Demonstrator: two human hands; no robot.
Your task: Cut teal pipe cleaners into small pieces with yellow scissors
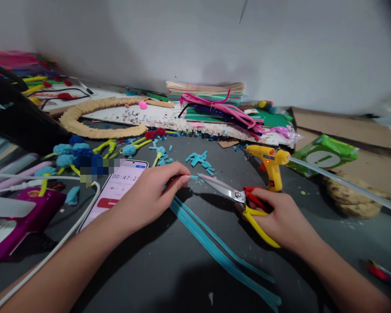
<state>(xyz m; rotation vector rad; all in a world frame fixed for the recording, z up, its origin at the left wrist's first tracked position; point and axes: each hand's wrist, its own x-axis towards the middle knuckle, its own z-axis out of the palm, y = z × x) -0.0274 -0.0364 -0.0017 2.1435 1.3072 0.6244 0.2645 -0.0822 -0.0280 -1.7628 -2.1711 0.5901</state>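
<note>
Between the fingertips of my left hand [164, 182] is pinched a light-blue pipe cleaner, its short tip [193, 177] sticking out to the right. My right hand [282, 213] grips scissors [226, 190] with one red and one yellow handle. The blades point left and look closed or nearly so, their tips just right of the pipe cleaner's end. Below my left hand, long light-blue pipe cleaners [211, 239] stretch toward the front right. Cut blue bits [200, 161] lie in a small pile behind the blade tips.
A yellow glue gun [270, 163] stands behind my right hand, near a green packet [326, 153]. A phone [125, 174] showing a timer lies under my left forearm. Blue pom-pom flowers [73, 153] and a purple power strip [29, 221] with a white cable are at left.
</note>
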